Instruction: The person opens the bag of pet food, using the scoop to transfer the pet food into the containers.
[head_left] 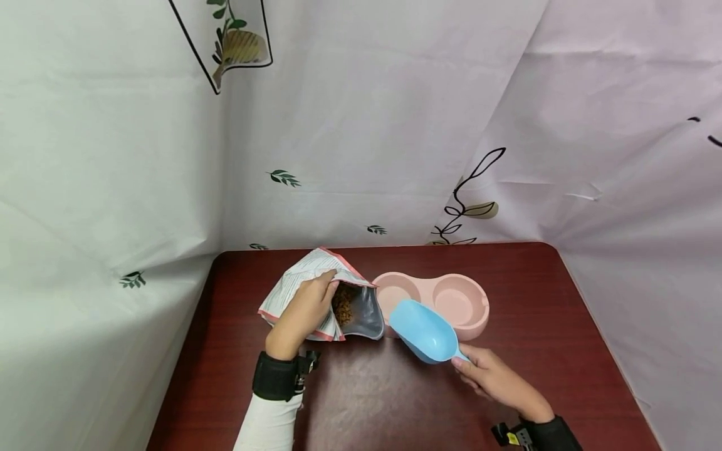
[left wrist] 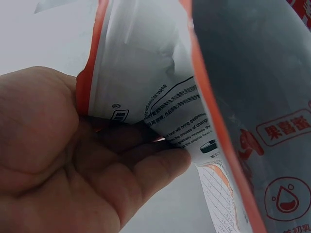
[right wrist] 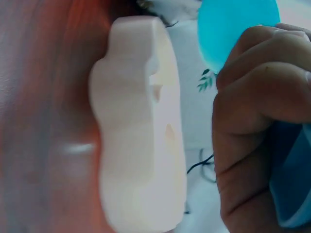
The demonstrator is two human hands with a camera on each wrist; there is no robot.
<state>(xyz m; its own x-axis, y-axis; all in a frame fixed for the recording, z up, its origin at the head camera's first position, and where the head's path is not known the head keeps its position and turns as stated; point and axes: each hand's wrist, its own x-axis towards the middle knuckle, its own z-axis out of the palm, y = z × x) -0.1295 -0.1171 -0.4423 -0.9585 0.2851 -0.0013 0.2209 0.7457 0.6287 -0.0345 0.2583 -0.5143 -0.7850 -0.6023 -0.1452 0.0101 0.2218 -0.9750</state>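
A white pet-food bag with red edging [head_left: 293, 285] lies on its side, its silvery mouth facing right and brown kibble [head_left: 342, 304] showing inside. My left hand [head_left: 307, 307] grips the upper edge of that mouth. In the left wrist view, the fingers of the hand [left wrist: 87, 160] curl behind the printed panel of the bag [left wrist: 141, 43]. My right hand [head_left: 491, 373] holds a light blue scoop [head_left: 425, 329] by its handle. No kibble shows in the scoop, which is tilted over the front of a pink double bowl [head_left: 427, 289]. Curled fingers [right wrist: 262, 97] wrap the handle in the right wrist view.
The bowl sits just right of the bag's mouth, near the back of a dark red table [head_left: 524, 300]. Its right-hand hollow holds nothing. A pale printed cloth [head_left: 361, 125] hangs behind the table and along both sides.
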